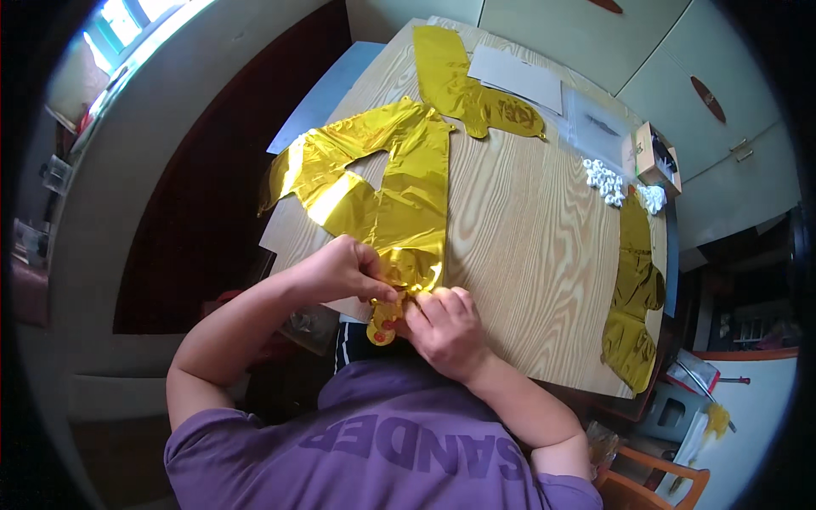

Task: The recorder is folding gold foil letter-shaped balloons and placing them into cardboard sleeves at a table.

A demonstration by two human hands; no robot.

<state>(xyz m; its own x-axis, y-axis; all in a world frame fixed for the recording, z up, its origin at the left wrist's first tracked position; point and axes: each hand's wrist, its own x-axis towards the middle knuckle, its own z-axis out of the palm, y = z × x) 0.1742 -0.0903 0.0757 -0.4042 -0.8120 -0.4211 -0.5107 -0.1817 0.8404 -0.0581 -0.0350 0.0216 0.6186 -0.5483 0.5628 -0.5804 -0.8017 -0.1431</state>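
while the gold foil balloon [415,191] lies on the left part of the wooden table [527,255], its narrow end [382,333] hangs over the table's near edge; the left hand [344,270] pinches the foil there between thumb and forefinger; the right hand [446,331], fingers curled together, grips the foil just beside; another foil piece [634,297] lies along the table's right edge, white bundles [604,182] near the table's far-right corner

Flat, creased gold foil balloon [414,200]
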